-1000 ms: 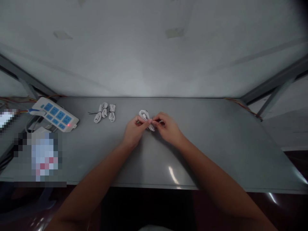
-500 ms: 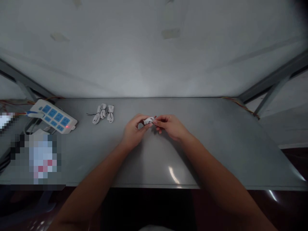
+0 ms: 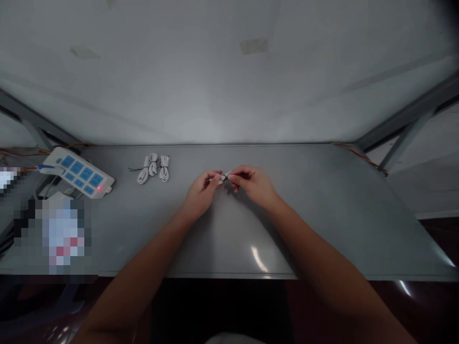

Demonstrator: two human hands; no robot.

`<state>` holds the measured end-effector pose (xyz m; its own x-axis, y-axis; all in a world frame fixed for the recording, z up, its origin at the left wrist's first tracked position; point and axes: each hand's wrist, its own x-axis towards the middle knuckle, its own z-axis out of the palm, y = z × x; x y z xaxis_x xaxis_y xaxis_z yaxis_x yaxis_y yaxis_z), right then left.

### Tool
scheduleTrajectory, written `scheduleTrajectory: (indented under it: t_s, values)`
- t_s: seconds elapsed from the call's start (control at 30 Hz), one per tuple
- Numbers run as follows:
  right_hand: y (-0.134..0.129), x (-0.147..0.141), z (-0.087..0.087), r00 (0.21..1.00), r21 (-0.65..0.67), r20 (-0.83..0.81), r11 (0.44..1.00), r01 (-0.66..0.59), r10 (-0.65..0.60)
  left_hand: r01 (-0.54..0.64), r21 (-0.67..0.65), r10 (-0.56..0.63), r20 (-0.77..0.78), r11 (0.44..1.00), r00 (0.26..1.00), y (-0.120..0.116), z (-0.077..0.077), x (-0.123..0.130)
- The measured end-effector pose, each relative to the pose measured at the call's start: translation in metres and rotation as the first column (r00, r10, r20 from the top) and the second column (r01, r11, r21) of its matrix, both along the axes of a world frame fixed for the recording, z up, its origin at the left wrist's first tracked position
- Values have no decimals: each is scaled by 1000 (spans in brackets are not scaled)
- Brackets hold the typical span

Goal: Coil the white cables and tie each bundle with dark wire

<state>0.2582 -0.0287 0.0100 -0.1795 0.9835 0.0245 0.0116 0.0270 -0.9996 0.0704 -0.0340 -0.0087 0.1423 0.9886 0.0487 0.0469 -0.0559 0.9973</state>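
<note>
A small white cable bundle [image 3: 224, 178] with a black tie around its middle is held between my two hands above the grey table. My left hand [image 3: 203, 191] pinches its left end between thumb and fingers. My right hand [image 3: 254, 184] is closed at the right end, thumb against index finger, by the tie. Fingertips hide parts of the bundle. Several coiled white cables [image 3: 164, 168] with dark ties lie together on the table, left of my hands.
A white power strip [image 3: 82, 173] with blue sockets and a lit red light lies at the left, a plug in it. Below it is a pixelated object [image 3: 64, 234]. Thin coloured wires [image 3: 362, 156] run along the back right corner. The grey table's [image 3: 322, 229] front edge is near my forearms.
The held bundle has turned, so its black tie now shows between my hands. The fingers of my left hand have closed more over its left end.
</note>
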Motion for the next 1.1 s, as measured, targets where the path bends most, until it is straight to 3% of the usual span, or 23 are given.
scheduleTrajectory:
  t_s: [0.1,0.2,0.4,0.57,0.73,0.9,1.0,1.1]
  values:
    - [-2,0,1,989,132,148,991,-25,6,39,-247,15,212,968,977,-1,1,3]
    - [-5,1,4,956,280,293,956,-92,6,147,-338,-46,291,930,956,-3,5,3]
    - [-6,3,5,895,424,441,895,-136,-73,17,-247,48,254,969,966,-1,1,2]
    - [-9,-1,0,812,507,561,842,-184,-161,-96,-129,109,103,987,989,0,-4,2]
    - [-15,-11,4,580,571,755,741,-354,-305,-105,-123,113,57,987,992,-3,-1,2]
    - [-18,-15,8,419,534,835,711,-458,-358,-116,-117,121,37,986,992,-4,2,1]
    - [-18,-13,8,412,544,831,701,-461,-374,-107,-156,119,69,982,991,-5,3,3]
    - [-16,-9,7,461,570,807,690,-445,-370,-51,-241,101,200,969,975,-6,5,6]
